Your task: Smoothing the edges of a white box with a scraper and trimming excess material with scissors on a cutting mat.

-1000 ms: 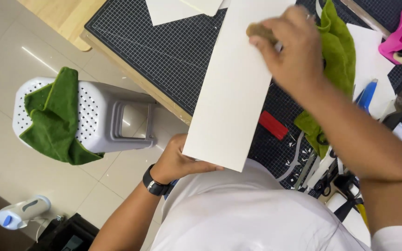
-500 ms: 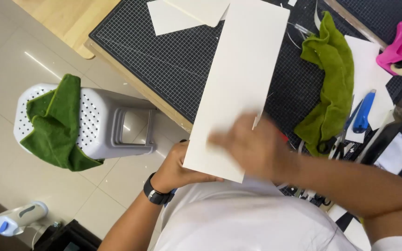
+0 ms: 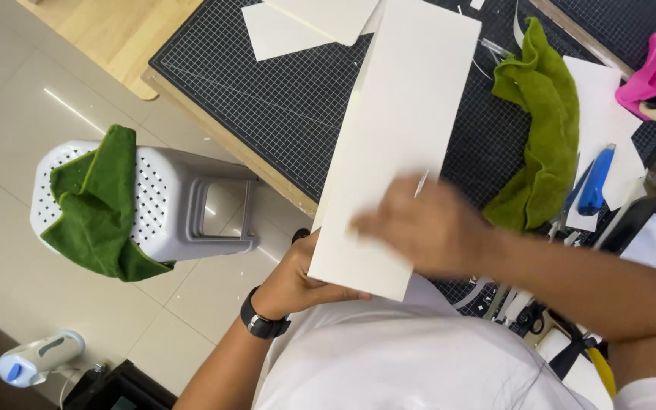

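at nine o'clock a grey perforated stool (image 3: 161, 205) stands on the tiled floor with a green cloth (image 3: 96, 209) draped over its top. my left hand (image 3: 298, 277), a black watch (image 3: 263, 325) on its wrist, grips the near lower edge of a long white board (image 3: 392, 144), fingers curled under it. the board runs from six o'clock up toward twelve, over the black gridded cutting mat (image 3: 282, 99). my right hand (image 3: 423, 228) lies blurred across the board's lower part, palm down; i cannot tell whether its fingers pinch anything. at three o'clock a second green cloth (image 3: 544, 129) lies crumpled on the mat, with a blue utility knife (image 3: 594, 182) on white paper scraps (image 3: 597, 99) just beside it.
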